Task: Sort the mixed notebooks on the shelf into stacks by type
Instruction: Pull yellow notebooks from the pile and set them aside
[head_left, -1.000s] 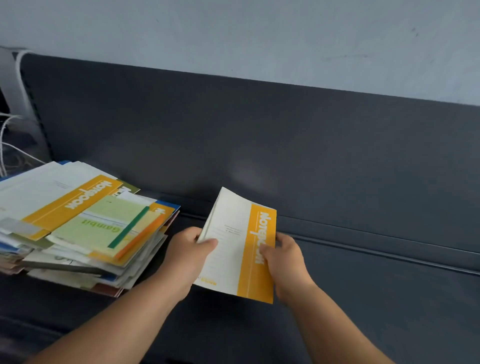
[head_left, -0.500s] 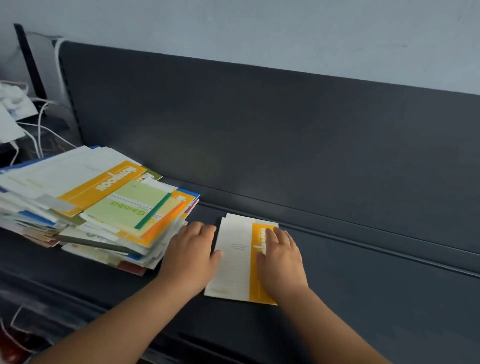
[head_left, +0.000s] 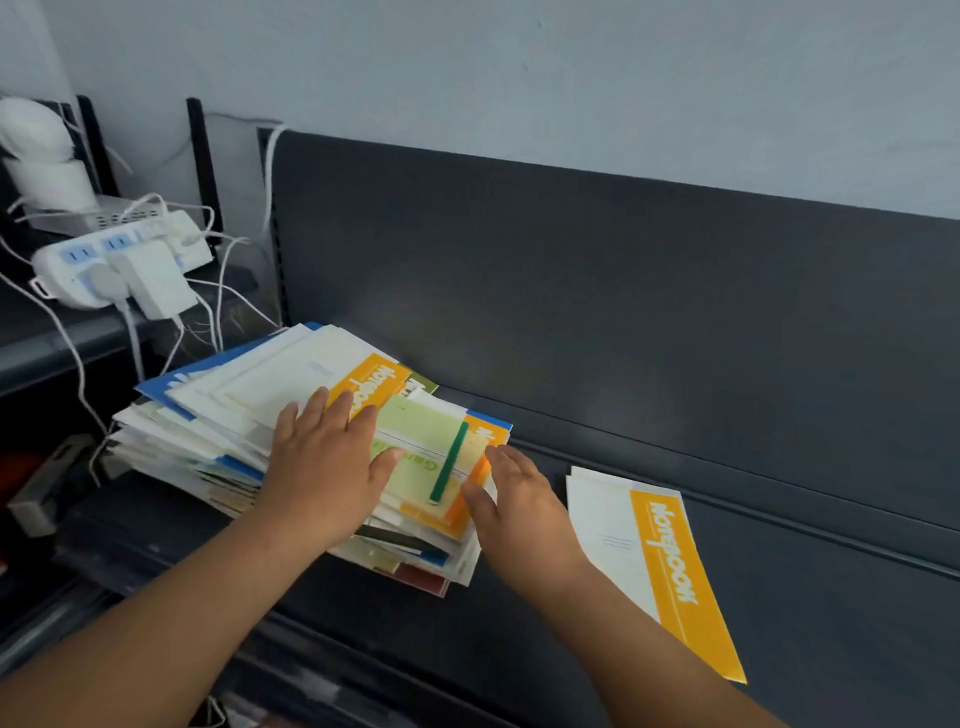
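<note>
**Now both hands are at the pile for the next pick**

Head view. The left hand (head_left: 324, 467) lies flat on top of the mixed pile (head_left: 249, 410), at 9 o'clock of centre. Its fingers are straight and spread, the thumb is on the green notebook (head_left: 415, 447), and it grips nothing. The right hand (head_left: 514, 512) sits at the pile's 3 o'clock edge with fingers loosely extended. Its tips touch the orange edge under the green cover, with nothing pinched that I can see. One orange-banded notebook (head_left: 649, 561) lies flat on the shelf (head_left: 805, 623) at 4 o'clock, apart from the pile.

My read is that the step is lifting the top cover off. The left palm should pin the covers beneath while the right fingertips get under one cover only. The pile is fanned and uneven, so a sideways drag could spill it toward 6 o'clock.

The lone notebook's long axis runs 11 to 5 o'clock, and the lettered orange band lies along its 2 o'clock side. The green notebook's stripe runs 1 to 7, but the left hand partly hides its outline, so I cannot call its long axis.
</note>
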